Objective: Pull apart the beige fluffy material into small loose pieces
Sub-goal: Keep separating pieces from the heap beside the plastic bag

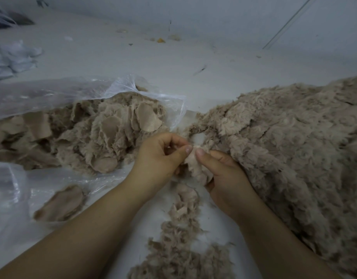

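A pale grey-white surface point(193, 81) runs up to a plain wall of the same tone, dusted with stray fibres and a small orange scrap point(160, 40) far beyond the hands. A thin pale strip point(288, 23) slants across the wall above the right-hand heap.

The beige fluffy material point(294, 141) lies as a big matted heap to the right of the hands, its pile curly and shaggy like fleece. A trail of loose pieces point(179, 238) runs from just below the hands toward the viewer, ragged and feathery at the edges.

To the left of the hands, a clear plastic bag point(52, 93) lies crumpled and glossy, its mouth open toward the hands. It holds rounded pieces point(113, 127), many turned to show a smooth flat backing fringed with fur. One such rounded piece point(60, 204) lies on the plastic nearer the viewer. Bluish-white fluffy scraps point(12, 57) sit well beyond the bag, at the left edge.

The left hand point(159, 156) and right hand point(224, 174) meet at the heap's near edge. Each grip is clamped on the same small tuft point(197, 166) of beige material: thumbs nearly touch on top, nails up, and fingers curl beneath it. The tuft joins the heap behind it.
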